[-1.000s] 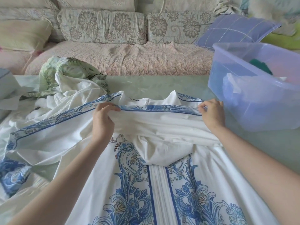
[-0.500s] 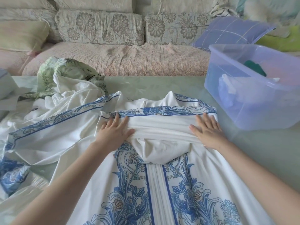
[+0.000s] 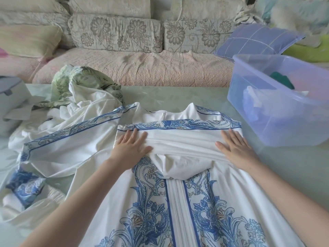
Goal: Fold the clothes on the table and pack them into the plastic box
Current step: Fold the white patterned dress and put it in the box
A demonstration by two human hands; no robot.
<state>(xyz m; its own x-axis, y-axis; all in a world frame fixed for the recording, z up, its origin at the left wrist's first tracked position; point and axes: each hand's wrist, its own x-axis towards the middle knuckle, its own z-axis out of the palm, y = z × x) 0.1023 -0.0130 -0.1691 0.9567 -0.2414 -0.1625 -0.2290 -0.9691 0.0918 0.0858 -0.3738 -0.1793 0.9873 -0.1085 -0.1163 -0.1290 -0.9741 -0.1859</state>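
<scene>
A white garment with blue floral print (image 3: pixel 179 207) lies spread across the middle of the table (image 3: pixel 170 97), its top folded over into a band. The left hand (image 3: pixel 130 147) and the right hand (image 3: pixel 235 148) press flat on that band, fingers straight, grasping nothing. The plastic box (image 3: pixel 267 120) (some clothes already inside) stands at the table's right edge. Crumpled clothes (image 3: pixel 80 93) lie heaped toward the far left corner.

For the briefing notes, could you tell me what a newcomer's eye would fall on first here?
A white garment with blue floral print spreads over the table, the left hand and right hand lying flat on its folded band. A translucent plastic box holding clothes stands at the right.
</scene>
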